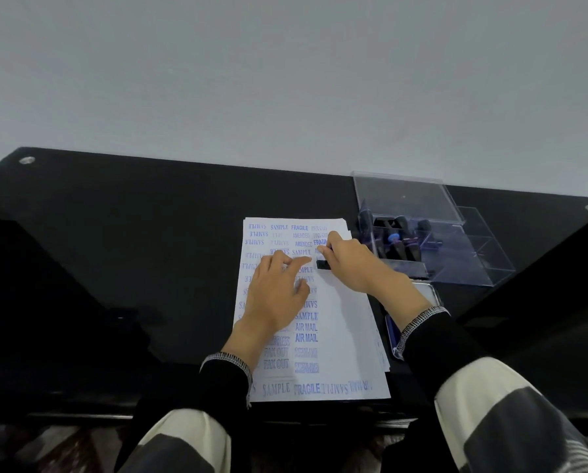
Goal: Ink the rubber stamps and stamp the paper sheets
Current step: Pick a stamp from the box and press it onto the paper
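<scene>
The right hand [350, 264] is gripping the rubber stamp [323, 262], fingers clamped, while the left hand [275, 295] is lying flat, fingers apart, steadying the paper sheets [347, 336]; pressing straight down evenly should help.

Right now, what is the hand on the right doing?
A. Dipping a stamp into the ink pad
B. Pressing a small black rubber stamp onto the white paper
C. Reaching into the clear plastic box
B: the right hand grips the small black rubber stamp, held down on the white paper sheet, beside the left hand.
</scene>
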Action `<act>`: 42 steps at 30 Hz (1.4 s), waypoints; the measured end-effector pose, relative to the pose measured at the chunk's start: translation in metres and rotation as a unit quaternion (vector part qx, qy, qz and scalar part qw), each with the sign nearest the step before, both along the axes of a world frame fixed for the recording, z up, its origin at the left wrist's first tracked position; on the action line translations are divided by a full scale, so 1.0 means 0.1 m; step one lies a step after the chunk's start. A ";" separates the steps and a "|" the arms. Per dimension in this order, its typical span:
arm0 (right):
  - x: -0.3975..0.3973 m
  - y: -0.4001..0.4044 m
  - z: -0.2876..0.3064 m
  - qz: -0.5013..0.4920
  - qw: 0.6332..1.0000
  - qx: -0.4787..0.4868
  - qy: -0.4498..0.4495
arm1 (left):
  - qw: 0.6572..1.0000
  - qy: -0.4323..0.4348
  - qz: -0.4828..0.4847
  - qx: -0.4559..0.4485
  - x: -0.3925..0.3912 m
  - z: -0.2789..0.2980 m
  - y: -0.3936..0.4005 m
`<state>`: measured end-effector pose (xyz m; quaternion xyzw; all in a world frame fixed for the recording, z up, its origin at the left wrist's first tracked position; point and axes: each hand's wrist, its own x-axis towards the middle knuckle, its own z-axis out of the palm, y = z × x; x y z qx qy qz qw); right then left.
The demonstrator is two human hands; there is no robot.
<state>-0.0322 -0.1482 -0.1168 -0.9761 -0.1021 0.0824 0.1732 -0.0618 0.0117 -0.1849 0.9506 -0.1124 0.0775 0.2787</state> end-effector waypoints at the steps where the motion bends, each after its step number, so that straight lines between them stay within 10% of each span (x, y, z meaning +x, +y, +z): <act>1: 0.01 0.00 -0.01 0.002 1.000 -0.006 0.000 | 1.000 -0.003 0.001 0.006 0.00 0.00 0.00; 42: -0.08 0.14 -0.13 -0.004 0.997 -0.035 -0.063 | 0.999 -0.038 0.000 0.018 -0.01 -0.06 -0.01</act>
